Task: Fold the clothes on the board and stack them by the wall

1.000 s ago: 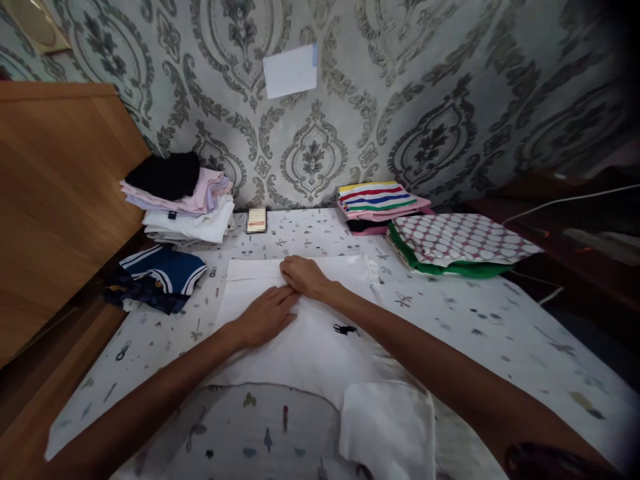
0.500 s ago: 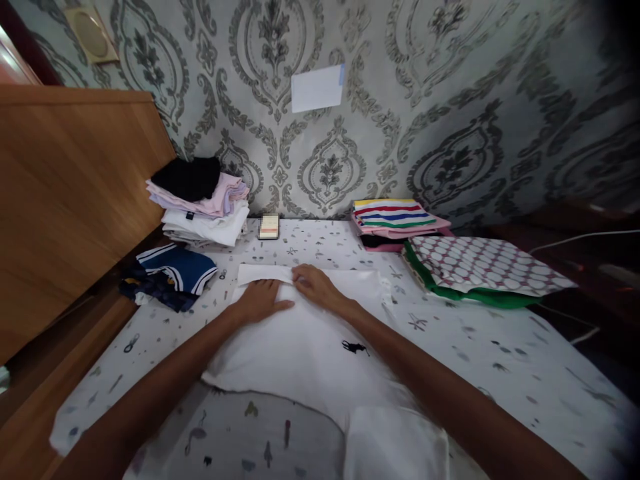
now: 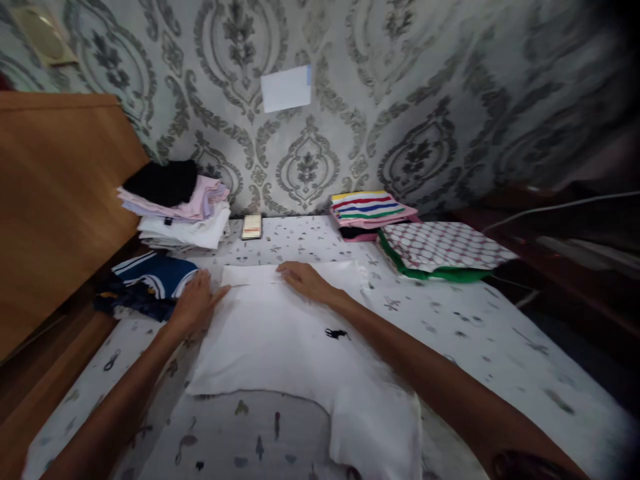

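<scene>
A white shirt (image 3: 260,340) with a small black emblem (image 3: 337,333) lies spread on the patterned sheet, a straight folded strip along its far edge. My right hand (image 3: 306,283) rests on that far part of the shirt, fingers stretched toward the left, with nothing visibly gripped. Just outside the shirt's far left corner is my left hand (image 3: 195,303), open, thumb apart from the fingers. Its fingertips come close to a folded blue garment with white stripes (image 3: 160,273); whether they touch is unclear. My right forearm covers part of the shirt's right side.
A stack of folded clothes (image 3: 173,207), black on top, stands at the back left beside a wooden panel (image 3: 60,200). A small card-like box (image 3: 251,227) sits near the wall. Folded striped cloths (image 3: 367,205) and a patterned cloth over green (image 3: 445,245) lie at the back right.
My left hand has let go of the shirt and moved left, off its edge. My right hand stays at the far edge, where the fold now lies flatter. The view has turned slightly right.
</scene>
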